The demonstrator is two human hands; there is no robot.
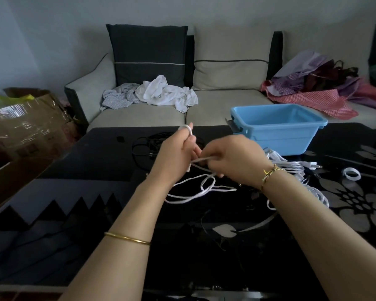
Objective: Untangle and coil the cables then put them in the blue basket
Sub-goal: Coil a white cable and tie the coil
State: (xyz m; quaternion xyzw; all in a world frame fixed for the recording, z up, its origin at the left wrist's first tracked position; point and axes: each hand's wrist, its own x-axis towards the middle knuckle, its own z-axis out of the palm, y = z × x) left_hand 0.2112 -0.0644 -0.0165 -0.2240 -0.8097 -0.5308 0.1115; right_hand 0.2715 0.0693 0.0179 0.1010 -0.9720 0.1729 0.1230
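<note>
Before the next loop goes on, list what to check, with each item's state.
1. Left hand grips the white cable, a loop round one finger: ok.
2. Right hand pinches the same cable: ok.
3. Slack on the table lies free of crossings: not ok, loops overlap.
4. Blue basket open and near the right hand: ok.
5. Black cable coiled: not ok, loose heap behind the hands.

The table (100, 146) is glossy black with grey flowers printed on its right side. A blue basket (280, 139) stands at the far right edge. Black cables (143, 146) lie tangled at the far middle, with a small black object (120, 139) just left of them. A white cable (195, 190) sprawls in loose loops near the middle. A white bundle (291, 167) with a plug (312, 165) lies before the basket, and a small white ring (351, 173) lies further right.
</note>
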